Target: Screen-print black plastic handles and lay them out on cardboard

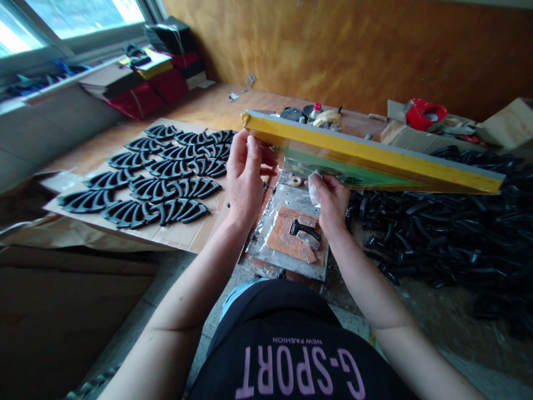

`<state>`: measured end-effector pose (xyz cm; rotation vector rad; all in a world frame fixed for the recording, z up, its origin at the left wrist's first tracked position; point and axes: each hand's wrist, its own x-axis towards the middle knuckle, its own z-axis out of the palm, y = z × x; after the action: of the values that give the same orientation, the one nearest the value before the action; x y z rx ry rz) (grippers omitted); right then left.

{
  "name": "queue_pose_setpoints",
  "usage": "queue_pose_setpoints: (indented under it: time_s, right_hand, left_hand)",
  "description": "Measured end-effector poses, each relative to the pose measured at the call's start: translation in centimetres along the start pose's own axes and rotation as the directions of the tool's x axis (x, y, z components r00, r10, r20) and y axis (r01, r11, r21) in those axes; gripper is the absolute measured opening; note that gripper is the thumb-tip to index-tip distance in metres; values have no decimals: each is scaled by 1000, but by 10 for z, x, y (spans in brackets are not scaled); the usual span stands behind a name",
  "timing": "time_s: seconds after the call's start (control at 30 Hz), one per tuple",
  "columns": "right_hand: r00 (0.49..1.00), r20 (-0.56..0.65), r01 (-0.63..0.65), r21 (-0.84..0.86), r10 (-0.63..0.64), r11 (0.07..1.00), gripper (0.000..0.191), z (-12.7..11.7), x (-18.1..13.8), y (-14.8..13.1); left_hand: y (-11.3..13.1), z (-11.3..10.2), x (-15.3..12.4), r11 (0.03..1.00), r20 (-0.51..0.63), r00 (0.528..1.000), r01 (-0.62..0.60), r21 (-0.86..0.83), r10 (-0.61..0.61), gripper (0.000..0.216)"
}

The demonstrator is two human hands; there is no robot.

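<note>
My left hand (245, 172) is at the left end of a tilted screen-printing frame (375, 149) with a yellow-taped edge, its fingers curled against that corner. Green mesh shows on the frame's underside. My right hand (334, 200) pinches a crumpled white tissue (314, 190) below the frame. Under both hands lies a grey base plate (266, 240) with a brown pad (278, 232) on it. One black curved plastic handle (308, 229) rests on the pad among clear pieces. A small tape roll (295, 181) sits at the plate's far end.
Black handles (141, 189) lie in rows on cardboard (195, 236) at left. A large heap of black handles (433, 239) covers the right side. Behind are a red tape roll (425, 114), a red-capped bottle (316, 110) and stacked boxes (137, 99) by the window.
</note>
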<state>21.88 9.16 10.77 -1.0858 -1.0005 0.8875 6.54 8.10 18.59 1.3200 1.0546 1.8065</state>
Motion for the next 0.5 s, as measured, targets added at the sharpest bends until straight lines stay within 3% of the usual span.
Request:
queue_pose_setpoints:
  time_s: [0.27, 0.37, 0.5]
  right_hand:
    - [1000, -13, -13, 70, 14, 997, 20, -15, -15, -1]
    - [996, -46, -78, 64, 81, 995, 24, -38, -22, 10]
    - [966, -190, -171, 54, 178, 984, 32, -91, -19, 36]
  left_hand:
    - [2, -2, -1, 999, -1, 999, 38, -17, -39, 31]
    - [2, -3, -1, 999, 7, 999, 33, -35, -33, 26]
    - [-1, -1, 0, 997, -12, 1000, 8, -81, -9, 23]
